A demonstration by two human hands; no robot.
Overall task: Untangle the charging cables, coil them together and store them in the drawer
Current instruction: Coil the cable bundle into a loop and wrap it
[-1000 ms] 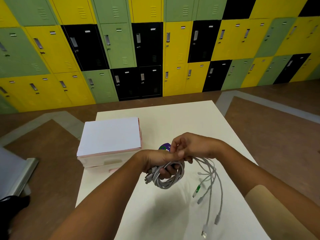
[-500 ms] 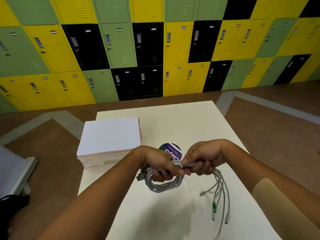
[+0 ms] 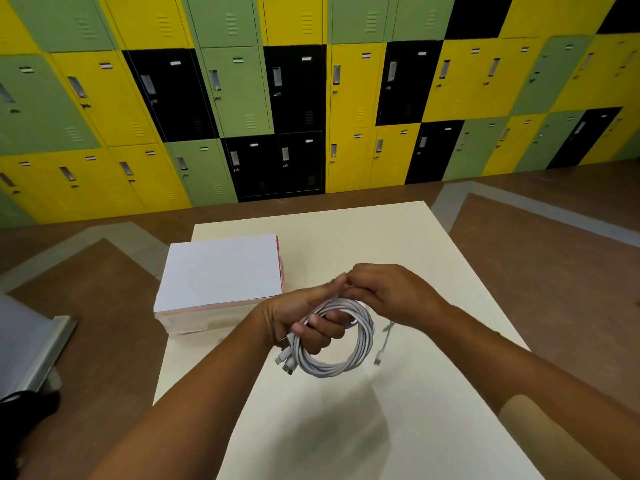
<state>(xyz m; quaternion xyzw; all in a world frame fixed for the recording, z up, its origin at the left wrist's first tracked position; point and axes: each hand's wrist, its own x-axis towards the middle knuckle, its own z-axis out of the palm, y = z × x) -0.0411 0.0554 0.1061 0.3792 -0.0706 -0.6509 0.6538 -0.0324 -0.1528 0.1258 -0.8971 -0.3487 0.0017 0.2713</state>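
1. Cables (image 3: 332, 370) hang coiled over the table (image 3: 346, 230), gripped in the left hand (image 3: 304, 320); the right hand (image 3: 391, 292) pinches strands at the coil's 12 o'clock.
2. Drawer (image 3: 221, 268) lies at 10 o'clock, nearer the left hand.

Cable coil (image 3: 332, 371) in left hand (image 3: 304, 318), right hand (image 3: 393, 292) at its top

Two hands are in view, the left hand (image 3: 304, 317) and the right hand (image 3: 391, 292), and together they hold one coil of cables (image 3: 346, 363) wound in several grey loops. Plugs (image 3: 285, 362) stick out just below the left hand: three, perhaps four, since they overlap. One loose plug (image 3: 378, 358) dangles under the right hand. One white drawer box (image 3: 218, 271) stands just left of the left hand, and one table (image 3: 346, 230) lies beneath both.
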